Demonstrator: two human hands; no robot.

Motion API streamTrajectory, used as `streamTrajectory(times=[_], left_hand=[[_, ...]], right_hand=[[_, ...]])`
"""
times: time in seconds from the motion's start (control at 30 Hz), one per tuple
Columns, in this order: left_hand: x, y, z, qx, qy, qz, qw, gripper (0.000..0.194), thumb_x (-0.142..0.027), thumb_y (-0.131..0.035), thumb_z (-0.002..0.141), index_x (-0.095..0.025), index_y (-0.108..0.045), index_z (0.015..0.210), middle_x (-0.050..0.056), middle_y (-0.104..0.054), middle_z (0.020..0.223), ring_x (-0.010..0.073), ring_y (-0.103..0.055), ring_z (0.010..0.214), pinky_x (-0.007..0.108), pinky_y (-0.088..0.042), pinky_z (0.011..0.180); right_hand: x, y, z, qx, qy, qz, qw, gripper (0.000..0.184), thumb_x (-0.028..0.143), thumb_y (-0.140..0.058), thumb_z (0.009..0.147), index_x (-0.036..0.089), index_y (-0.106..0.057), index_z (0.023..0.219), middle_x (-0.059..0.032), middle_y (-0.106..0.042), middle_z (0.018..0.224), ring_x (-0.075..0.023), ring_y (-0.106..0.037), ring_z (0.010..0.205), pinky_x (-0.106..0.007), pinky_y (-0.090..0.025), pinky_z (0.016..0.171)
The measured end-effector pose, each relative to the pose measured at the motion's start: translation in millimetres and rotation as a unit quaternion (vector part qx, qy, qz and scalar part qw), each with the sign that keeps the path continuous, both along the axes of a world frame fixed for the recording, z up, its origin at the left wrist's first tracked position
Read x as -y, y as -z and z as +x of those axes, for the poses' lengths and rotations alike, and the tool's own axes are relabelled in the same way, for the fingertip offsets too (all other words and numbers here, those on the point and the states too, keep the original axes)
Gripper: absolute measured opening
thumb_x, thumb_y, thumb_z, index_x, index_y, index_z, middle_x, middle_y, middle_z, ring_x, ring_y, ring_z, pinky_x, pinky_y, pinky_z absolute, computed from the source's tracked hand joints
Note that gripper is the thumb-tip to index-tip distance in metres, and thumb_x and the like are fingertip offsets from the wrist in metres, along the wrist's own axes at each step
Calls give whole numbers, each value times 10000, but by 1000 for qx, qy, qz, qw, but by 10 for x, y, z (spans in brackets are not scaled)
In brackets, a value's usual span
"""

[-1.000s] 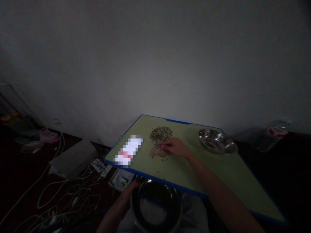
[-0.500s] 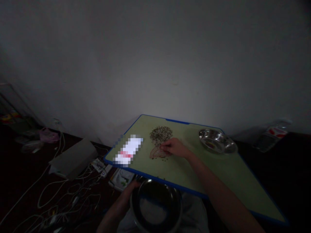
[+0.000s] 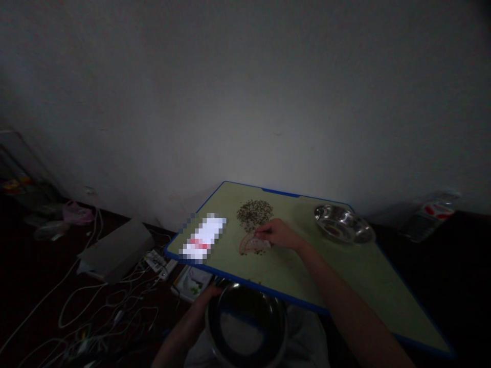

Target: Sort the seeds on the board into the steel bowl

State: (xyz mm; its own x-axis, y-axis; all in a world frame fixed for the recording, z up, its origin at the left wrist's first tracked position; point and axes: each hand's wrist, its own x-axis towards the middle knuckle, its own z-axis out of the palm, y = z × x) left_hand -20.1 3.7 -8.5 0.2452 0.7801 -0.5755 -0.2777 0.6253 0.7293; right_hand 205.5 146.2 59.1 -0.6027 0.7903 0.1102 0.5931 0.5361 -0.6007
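My right hand pinches a clear protractor with red markings between thumb and fingers, low over the pale green tabletop. Just beyond it lies a spread pile of small dark grains or seeds. Some loose grains sit at the protractor's near side. Below the table's front edge, my left hand grips the left rim of a steel bowl above my lap. Its fingers are partly hidden by the rim, and the bowl's inside is too dark to make out.
Another steel bowl stands on the table's right side, and a lit, pixelated phone-like screen lies on the left. Blue edging borders the table, with a wall behind. Tangled cables, a grey box and a plastic bottle are around it.
My right hand and the protractor have shifted slightly to the right, and the protractor's angle has changed a little. My left hand and its bowl have stayed in place.
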Motion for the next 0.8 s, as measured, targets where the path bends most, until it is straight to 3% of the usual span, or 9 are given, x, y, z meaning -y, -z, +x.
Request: streamTrajectory(times=[0.33,0.63,0.8], left_hand=[[5,-6,1,-5,-27,27,999,202,-346,-575,603,-159,-625,662,28,-651,599,249,-579,770,334,-389,731],[35,36,24,-3,-25,9,1000,220,-379,-562,621,-171,-626,650,23,-652,575,244,-586,737,340,-406,706],[24,60,22,3,-34,36,999,191,-354,-593,599,-169,-618,637,22,-647,572,235,-586,692,330,-403,681]], right_hand=[[46,-21,135,18,19,9,1000,299,358,-471,758,154,-690,767,17,-560,491,-84,-444,458,-186,-304,464],[317,-1,352,48,84,67,993,319,329,-415,793,177,-673,682,-18,-611,569,-114,-494,515,-218,-312,512],[498,58,356,45,121,101,986,329,312,-396,805,179,-651,647,-29,-618,605,-126,-510,553,-226,-319,533]])
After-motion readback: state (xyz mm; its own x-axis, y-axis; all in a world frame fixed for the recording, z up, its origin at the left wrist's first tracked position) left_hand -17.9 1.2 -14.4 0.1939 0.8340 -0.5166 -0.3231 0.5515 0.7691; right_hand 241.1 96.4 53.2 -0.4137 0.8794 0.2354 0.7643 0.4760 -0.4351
